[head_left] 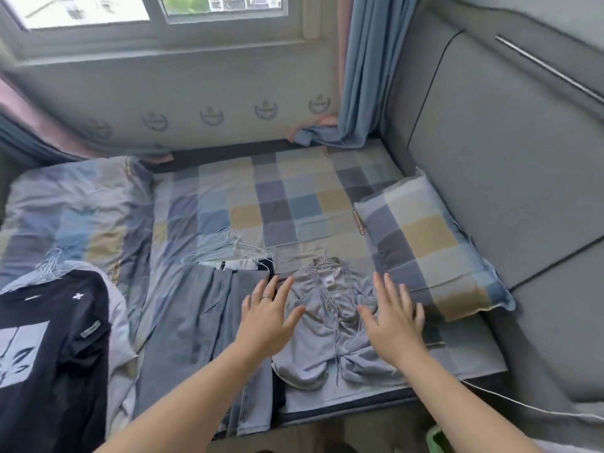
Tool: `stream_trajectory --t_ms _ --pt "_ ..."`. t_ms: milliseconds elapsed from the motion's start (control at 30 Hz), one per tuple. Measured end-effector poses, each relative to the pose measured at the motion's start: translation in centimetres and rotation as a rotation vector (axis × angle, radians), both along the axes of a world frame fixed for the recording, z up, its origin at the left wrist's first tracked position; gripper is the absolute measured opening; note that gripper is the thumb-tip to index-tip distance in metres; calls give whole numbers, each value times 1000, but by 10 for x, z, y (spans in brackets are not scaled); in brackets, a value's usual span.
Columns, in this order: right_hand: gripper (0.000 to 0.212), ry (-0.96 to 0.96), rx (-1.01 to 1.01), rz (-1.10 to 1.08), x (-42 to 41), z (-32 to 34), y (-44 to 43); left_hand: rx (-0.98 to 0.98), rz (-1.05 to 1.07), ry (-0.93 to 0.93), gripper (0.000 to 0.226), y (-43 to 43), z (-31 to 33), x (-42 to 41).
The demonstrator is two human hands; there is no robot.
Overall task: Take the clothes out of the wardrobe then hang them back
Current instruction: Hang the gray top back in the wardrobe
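A bed with a checked sheet [294, 197] fills the middle of the view, with a grey padded headboard [506, 158] along its right side and a blue curtain [362, 76] hanging beside a window [130, 11] at the far end. A folded quilt [75, 204] lies on the left of the bed and a checked pillow [431, 246] on the right. The clothes lie spread along the near edge: a black T-shirt [49, 338] on the left, a long grey garment [196, 322] in the middle, and a ruched grey top [330, 322] just left of the pillow. Loose wire hangers [225, 250] rest above the long garment. The left hand [268, 315] and right hand [395, 322] reach over the top's two sides, fingers straight and spread apart, gripping nothing; whether they touch the cloth cannot be told. A ring [266, 297] sits on a left finger.
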State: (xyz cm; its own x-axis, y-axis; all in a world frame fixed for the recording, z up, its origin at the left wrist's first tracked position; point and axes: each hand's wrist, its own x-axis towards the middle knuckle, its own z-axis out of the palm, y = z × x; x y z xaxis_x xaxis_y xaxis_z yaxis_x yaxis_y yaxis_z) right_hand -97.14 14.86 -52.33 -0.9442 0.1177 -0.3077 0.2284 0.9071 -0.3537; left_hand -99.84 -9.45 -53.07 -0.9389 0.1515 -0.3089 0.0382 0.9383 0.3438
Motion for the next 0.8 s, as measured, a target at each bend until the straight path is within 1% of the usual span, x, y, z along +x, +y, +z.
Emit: stream_trajectory --t_ms 167,300,400,500,600,700,800 --pt "69 -110 24 39 -57 -45 14 20 76 -96 68 7 -42 -52" --pt "69 -212 50 24 -91 -99 16 38 116 -191 66 5 -99 -90" --pt "70 -285 82 10 -113 -158 14 41 102 -258 65 2 -164 -111" --pt "70 -349 108 6 -134 -234 13 44 67 -321 65 0 -242 -129" --pt "69 -377 116 -47 -161 -310 19 32 35 -367 66 -3 -323 -148" --pt "69 -381 148 -41 -193 -380 26 16 19 -342 67 -3 -393 -176" --pt "70 -363 158 -48 -229 -437 34 -3 0 -275 69 -2 -446 -208"
